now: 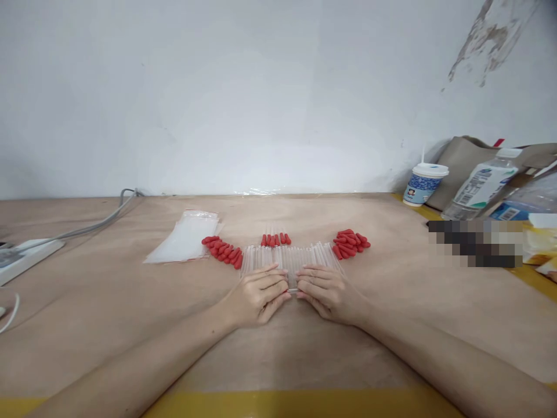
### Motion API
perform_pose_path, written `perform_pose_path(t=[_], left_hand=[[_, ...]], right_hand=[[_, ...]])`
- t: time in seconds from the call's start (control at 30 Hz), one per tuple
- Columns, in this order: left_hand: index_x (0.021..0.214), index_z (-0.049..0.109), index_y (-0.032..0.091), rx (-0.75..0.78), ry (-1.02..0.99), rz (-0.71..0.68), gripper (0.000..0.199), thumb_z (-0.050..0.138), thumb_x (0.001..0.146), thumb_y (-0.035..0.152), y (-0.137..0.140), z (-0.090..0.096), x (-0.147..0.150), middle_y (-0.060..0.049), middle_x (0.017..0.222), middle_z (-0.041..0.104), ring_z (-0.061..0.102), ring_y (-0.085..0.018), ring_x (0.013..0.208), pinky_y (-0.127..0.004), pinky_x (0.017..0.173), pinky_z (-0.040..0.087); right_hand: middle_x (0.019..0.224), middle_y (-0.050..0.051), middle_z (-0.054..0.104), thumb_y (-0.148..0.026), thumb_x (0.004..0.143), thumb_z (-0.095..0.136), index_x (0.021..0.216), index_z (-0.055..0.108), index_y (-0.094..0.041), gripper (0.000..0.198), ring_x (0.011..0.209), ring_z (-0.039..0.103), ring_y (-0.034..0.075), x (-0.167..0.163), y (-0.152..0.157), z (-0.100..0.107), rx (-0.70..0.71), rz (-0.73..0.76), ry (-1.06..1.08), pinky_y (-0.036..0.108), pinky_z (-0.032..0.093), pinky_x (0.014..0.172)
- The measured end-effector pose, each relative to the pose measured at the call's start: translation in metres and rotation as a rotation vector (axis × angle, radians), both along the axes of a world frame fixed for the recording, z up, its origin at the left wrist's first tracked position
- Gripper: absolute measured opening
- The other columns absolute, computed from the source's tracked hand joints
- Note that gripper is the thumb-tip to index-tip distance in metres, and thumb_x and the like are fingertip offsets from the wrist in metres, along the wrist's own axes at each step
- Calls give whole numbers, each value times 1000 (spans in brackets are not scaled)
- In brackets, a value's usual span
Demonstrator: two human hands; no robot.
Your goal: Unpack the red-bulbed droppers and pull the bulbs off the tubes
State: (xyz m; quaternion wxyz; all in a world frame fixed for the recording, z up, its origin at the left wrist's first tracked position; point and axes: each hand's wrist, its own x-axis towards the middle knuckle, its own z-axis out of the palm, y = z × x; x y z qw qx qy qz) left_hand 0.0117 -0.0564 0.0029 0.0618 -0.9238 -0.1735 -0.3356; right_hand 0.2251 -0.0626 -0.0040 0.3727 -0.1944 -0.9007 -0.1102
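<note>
A row of thin clear dropper tubes (298, 255) lies side by side on the table, long ways toward the wall. My left hand (265, 290) is curled over the near left part of the row, thumb at the near edge. My right hand (324, 290) mirrors it on the right, fingertips a small gap away from the left ones. Both hands hide part of the tubes. Red rubber bulbs lie in a left pile (224, 252) and a right pile (350, 242). Behind the row, several droppers (275, 239) have red bulbs toward me and clear stems toward the wall.
Clear plastic bags (185, 237) are stacked at the left. A white power strip (32, 258) with a grey cable (100, 223) sits farther left. At the right stand a paper cup (422, 184) with a straw, a plastic bottle (483, 186) and a beige bag (452, 165).
</note>
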Motion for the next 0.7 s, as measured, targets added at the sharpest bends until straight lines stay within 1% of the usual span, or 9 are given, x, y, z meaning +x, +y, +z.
perform_pose_path(t=[0.13, 0.37, 0.53, 0.7], left_hand=[[94, 60, 16, -32, 9, -4, 16, 50, 82, 15, -1, 0, -2, -5, 91, 67, 60, -16, 99, -35, 99, 42], [95, 60, 15, -26, -4, -15, 16, 50, 82, 14, -4, 1, -7, -6, 92, 67, 60, -16, 97, -34, 97, 45], [93, 59, 14, 49, -15, -23, 13, 52, 82, 15, -5, 2, -6, -5, 89, 68, 62, -16, 92, -34, 94, 48], [92, 58, 15, 130, -4, -1, 11, 56, 81, 15, -4, 5, -4, -4, 86, 69, 62, -17, 94, -34, 91, 49]], right_hand=[[85, 5, 67, -16, 85, 47, 82, 59, -17, 13, 86, 62, 13, 1, 0, 1, 12, 9, -25, 30, 48, 89], [88, 6, 67, -15, 84, 50, 85, 58, -14, 9, 91, 61, 14, 5, -1, 0, 63, -12, -59, 31, 45, 95], [86, 5, 68, -14, 82, 53, 87, 58, -13, 7, 94, 60, 14, 9, -1, -3, 115, -7, -39, 32, 43, 97], [86, 5, 68, -14, 80, 56, 86, 58, -12, 7, 94, 60, 14, 13, 0, -3, 115, -9, -23, 32, 43, 96]])
